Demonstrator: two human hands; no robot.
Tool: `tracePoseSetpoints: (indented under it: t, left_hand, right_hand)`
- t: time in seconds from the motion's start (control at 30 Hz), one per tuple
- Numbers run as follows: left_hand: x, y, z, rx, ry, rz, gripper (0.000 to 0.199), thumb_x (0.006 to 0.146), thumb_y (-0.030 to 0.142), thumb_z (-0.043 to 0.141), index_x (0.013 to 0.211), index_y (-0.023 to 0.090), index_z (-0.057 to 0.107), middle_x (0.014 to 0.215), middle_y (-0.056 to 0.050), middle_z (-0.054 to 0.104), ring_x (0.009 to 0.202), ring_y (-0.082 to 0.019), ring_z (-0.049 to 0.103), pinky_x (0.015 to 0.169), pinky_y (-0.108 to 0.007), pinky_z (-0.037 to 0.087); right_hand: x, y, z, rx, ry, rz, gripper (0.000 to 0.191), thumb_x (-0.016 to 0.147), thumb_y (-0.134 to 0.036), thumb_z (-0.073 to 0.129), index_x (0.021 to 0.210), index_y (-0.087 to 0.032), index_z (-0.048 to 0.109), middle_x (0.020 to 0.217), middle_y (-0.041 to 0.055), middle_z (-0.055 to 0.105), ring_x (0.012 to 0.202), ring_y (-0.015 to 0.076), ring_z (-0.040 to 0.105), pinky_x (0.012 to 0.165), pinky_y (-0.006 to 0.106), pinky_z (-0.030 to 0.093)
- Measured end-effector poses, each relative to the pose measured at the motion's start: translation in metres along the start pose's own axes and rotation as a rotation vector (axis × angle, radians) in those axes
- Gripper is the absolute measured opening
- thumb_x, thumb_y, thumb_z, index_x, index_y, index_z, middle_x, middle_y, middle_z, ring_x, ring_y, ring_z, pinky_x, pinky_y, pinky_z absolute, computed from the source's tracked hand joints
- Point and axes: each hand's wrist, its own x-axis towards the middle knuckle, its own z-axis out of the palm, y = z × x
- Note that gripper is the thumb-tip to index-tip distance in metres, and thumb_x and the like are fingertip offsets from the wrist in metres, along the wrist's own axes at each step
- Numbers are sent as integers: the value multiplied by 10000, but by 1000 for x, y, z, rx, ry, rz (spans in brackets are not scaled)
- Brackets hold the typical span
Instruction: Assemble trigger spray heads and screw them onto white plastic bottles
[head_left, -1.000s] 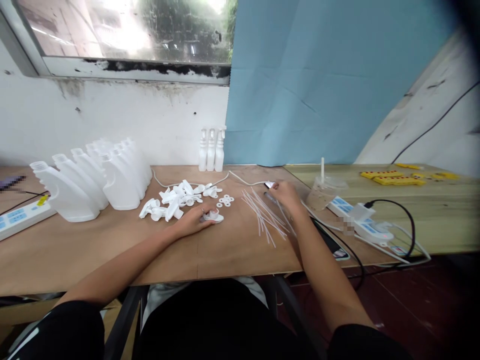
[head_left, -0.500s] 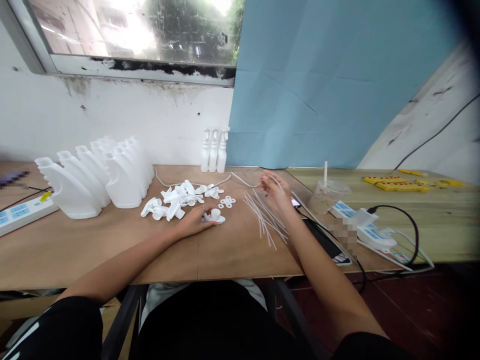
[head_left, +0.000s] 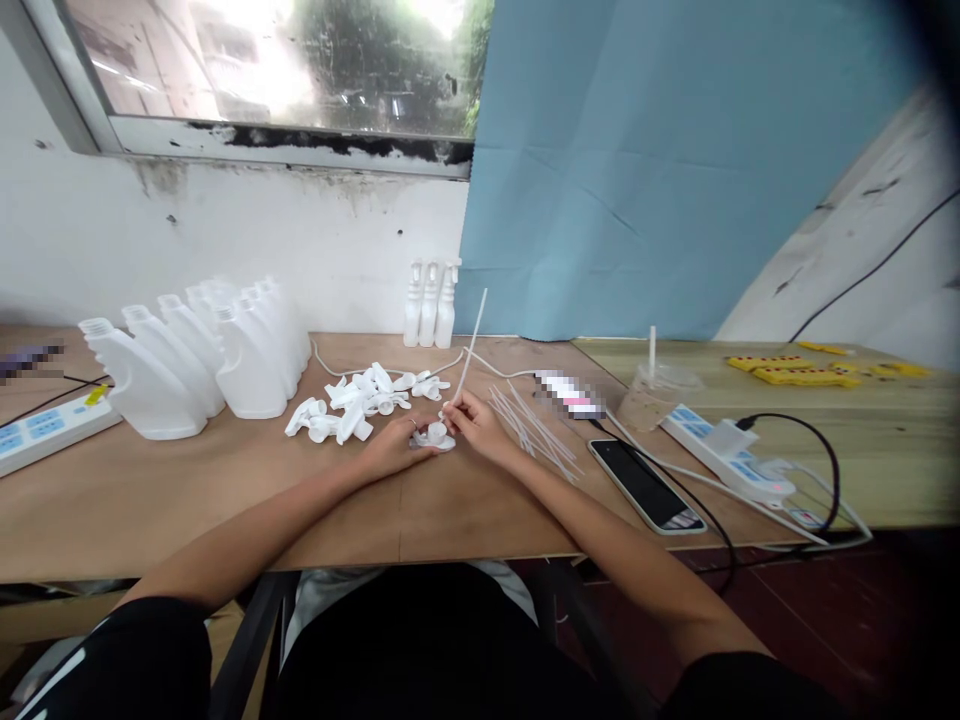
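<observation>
My left hand (head_left: pixel 395 446) rests on the table, closed around a white spray trigger head (head_left: pixel 435 437) that lies with its round collar upward. My right hand (head_left: pixel 474 424) pinches a thin white tube (head_left: pixel 472 345) close to its lower end, right beside the trigger head. The tube stands up, leaning slightly to the right. Whether its lower end touches the collar is hidden by the fingers. Behind my left hand lies a pile of white spray trigger heads (head_left: pixel 360 395). Several loose thin tubes (head_left: pixel 529 425) lie to the right of my right hand.
White bottles (head_left: pixel 255 370) stand in rows at the left, near a power strip (head_left: pixel 52 425). Three spray bottles (head_left: pixel 430 310) stand against the wall. At the right are a phone (head_left: pixel 645 485), a plastic cup (head_left: pixel 651 395), a second power strip (head_left: pixel 724 450) with cables, and yellow pieces (head_left: pixel 795 370).
My right hand has come left and down from above the loose tubes to the trigger head, bringing the thin tube upright. My left hand still holds the trigger head in about the same place.
</observation>
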Motion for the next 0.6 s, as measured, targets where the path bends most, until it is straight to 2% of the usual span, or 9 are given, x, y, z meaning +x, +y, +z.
tracePoseSetpoints:
  t: [0.27, 0.6]
  left_hand:
    - [-1, -1, 1, -2, 2, -11, 497, 821, 340, 683, 1287, 220, 559, 1170, -65, 641, 1036, -237, 591, 921, -362, 459]
    - [-1, -2, 1, 1, 7, 5, 491, 828, 358, 676, 1286, 224, 565, 1161, -67, 646, 1014, -237, 598, 905, -365, 467]
  right_hand:
    - [0, 8, -2, -161, -38, -49, 241, 907, -404, 515, 773, -207, 478, 670, -29, 524, 629, 132, 503, 627, 266, 397]
    - [-2, 3, -4, -232, -53, -66, 238, 913, -395, 498, 769, -207, 471, 651, -31, 504, 618, 137, 492, 615, 265, 393]
